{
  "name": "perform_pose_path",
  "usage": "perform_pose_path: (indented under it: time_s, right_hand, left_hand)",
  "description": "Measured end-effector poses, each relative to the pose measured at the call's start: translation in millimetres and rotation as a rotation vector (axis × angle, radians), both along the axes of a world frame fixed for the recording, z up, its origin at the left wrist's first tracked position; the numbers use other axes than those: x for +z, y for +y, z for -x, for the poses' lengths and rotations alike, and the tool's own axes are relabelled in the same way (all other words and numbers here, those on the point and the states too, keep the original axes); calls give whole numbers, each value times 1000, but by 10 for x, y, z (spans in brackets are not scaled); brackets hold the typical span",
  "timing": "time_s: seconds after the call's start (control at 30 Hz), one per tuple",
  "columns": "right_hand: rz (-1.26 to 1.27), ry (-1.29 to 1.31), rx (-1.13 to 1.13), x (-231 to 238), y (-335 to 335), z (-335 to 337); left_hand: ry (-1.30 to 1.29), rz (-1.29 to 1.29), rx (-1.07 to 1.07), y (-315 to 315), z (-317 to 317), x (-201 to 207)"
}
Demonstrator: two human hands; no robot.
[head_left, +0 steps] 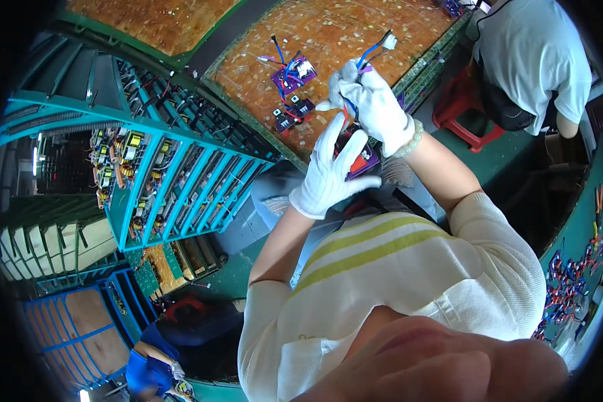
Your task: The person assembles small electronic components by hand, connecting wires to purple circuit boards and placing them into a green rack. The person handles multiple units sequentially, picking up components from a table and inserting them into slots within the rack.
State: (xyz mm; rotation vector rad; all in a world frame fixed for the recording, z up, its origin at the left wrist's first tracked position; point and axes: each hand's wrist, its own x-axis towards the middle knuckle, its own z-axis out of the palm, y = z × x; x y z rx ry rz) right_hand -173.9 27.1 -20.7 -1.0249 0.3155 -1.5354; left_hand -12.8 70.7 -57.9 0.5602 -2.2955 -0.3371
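My right hand (374,102), in a white glove with a bead bracelet at the wrist, is closed around a blue cable (368,55) with a white plug (388,41). A purple circuit board (363,161) with a red-orange part shows just below it, partly covered by my hands. My left hand (328,171), gloved in white too, has its thumb and fingers spread beside this board. An orange-red wire runs near its fingertips. Whether those fingers touch the board is hard to make out. Another purple board (293,75) with blue and red wires lies on the worktable (248,63).
Black modules (293,114) lie on the table near its left edge. A teal rack (174,194) full of circuit boards stands at left. A red stool (463,110) and a seated person (536,60) are at right. Another person (151,362) works at lower left.
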Motion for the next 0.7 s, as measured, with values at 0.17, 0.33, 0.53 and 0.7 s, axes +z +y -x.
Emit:
perform_pose_path:
  time_s: [0.17, 0.33, 0.53, 0.7]
  right_hand:
    - [-354, 170, -31, -59, -267, 197]
    - [-276, 965, -387, -223, -332, 715]
    - [81, 1184, -531, 184, 412, 219]
    - [258, 1177, -767, -58, 274, 234]
  left_hand:
    - [384, -537, 47, 1, 180, 105]
    - [1198, -1780, -142, -299, 120, 300]
    - [1034, -1660, -77, -308, 201, 388]
    - [1010, -1481, -123, -420, 289, 96]
